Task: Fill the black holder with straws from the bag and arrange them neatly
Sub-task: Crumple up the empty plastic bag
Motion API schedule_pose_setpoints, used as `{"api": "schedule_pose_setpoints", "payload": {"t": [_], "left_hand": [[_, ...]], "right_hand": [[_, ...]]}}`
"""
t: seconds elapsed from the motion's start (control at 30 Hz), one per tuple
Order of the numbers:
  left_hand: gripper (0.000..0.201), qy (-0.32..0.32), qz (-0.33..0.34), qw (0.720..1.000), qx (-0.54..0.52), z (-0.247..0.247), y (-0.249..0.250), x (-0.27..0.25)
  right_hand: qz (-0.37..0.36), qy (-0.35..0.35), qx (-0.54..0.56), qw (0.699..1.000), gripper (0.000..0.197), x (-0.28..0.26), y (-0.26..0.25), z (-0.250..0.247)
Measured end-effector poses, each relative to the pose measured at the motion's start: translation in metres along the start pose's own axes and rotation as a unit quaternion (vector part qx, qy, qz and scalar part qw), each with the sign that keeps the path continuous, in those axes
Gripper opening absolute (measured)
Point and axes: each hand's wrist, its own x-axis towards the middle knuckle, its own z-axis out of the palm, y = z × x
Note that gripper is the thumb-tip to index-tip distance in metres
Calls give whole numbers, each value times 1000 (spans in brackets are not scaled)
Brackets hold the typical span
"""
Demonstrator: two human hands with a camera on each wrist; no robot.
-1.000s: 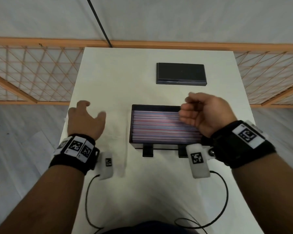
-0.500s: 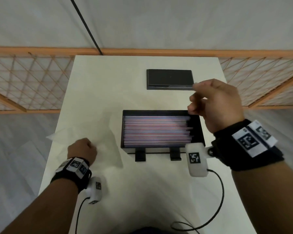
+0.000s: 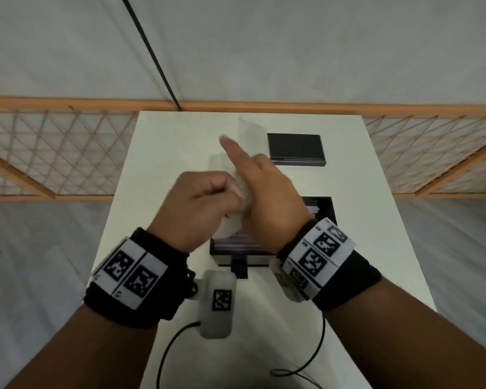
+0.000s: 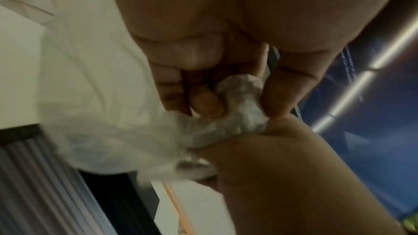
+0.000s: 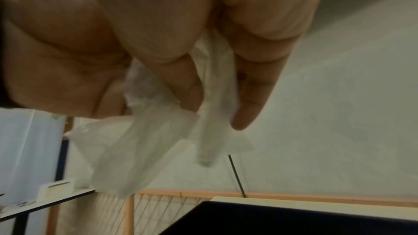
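The black holder (image 3: 328, 209) stands mid-table, filled with pink and purple straws (image 3: 236, 240) lying flat, and is mostly hidden behind my hands. Both hands are raised over it with the clear empty plastic bag (image 3: 249, 136) between them. My left hand (image 3: 222, 192) is curled and grips the bag's crumpled end (image 4: 244, 103). My right hand (image 3: 247, 172) pinches the bag (image 5: 217, 96) between thumb and fingers, its index finger stretched out forward. The straws (image 4: 34, 176) show below in the left wrist view.
A flat black lid (image 3: 295, 149) lies at the back right of the white table (image 3: 166, 141). An orange lattice fence (image 3: 54, 153) runs behind the table on both sides. Sensor cables (image 3: 306, 366) trail over the table's near edge.
My left hand picked the bag up off the table's left side and rose to the middle. My right hand moved left from the holder's right end and took hold of the bag too.
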Motion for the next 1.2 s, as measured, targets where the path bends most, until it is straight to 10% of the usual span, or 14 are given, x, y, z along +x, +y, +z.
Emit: {"api": "schedule_pose_setpoints", "payload": {"t": [0.1,0.17,0.27,0.43,0.53,0.77,1.0,1.13,1.2], "left_hand": [[13,28,8,999,-29,2,-2,-7],[34,105,-62,988,-91,0,-6,-8],[60,9,-156,957,-245,4,-11,-8],[83,16,-80,919,-385,-12,-39,-9],[59,46,-77,939,-333,-26,-52,-16],[18,161,-131,969,-133,-31,-61,-13],[42,28,-82,936,-342,22,-30,-40],[53,-15,-3,983,-183,50,-39,-61],[43,-1,2,996,-86,57,-39,-68]], "right_hand": [[31,66,-61,995,32,1,14,-5],[78,121,-71,987,26,1,20,-6],[14,195,-24,980,25,-2,3,2],[0,1,253,967,7,-17,-36,33],[4,-48,284,958,11,-23,-36,38],[-26,92,-6,995,80,-50,-42,49],[5,143,160,977,23,-60,-5,44],[217,-11,626,749,40,-60,12,33],[267,-54,644,715,43,-62,18,23]]}}
